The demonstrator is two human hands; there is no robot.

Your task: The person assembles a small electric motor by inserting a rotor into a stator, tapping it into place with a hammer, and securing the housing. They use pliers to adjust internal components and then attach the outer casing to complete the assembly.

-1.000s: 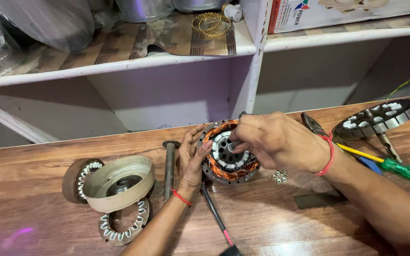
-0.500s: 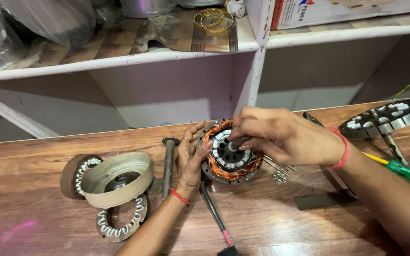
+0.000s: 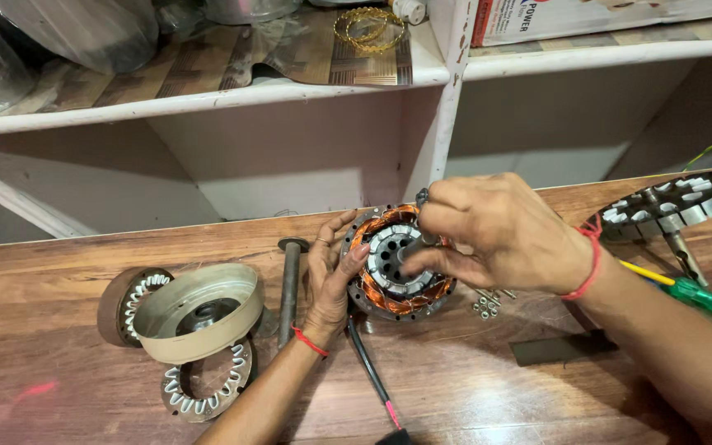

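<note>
Stator: copper-wound fan motor stator [image 3: 401, 264] sits flat near the middle of the wooden desk [image 3: 496, 395], black cable [image 3: 368, 371] trailing off toward the near edge.
Left hand [image 3: 329, 276]: open, palm and fingers pressed against the stator's left rim, bracing it.
Right hand [image 3: 500, 235]: fingers pinched together over the centre hub on something small and dark, maybe a shaft or bolt, hard to tell under the fingers.
Handling: looks heavy and rigid, steel core; the enamelled windings scratch easily, so I'd grab it by the outer steel rim or hub, never the copper.
Nearby: loose nuts [image 3: 488, 303] just right of it, a steel shaft [image 3: 290, 280] left of the hand, beige motor cover [image 3: 199, 309], green screwdriver [image 3: 702, 298].
</note>
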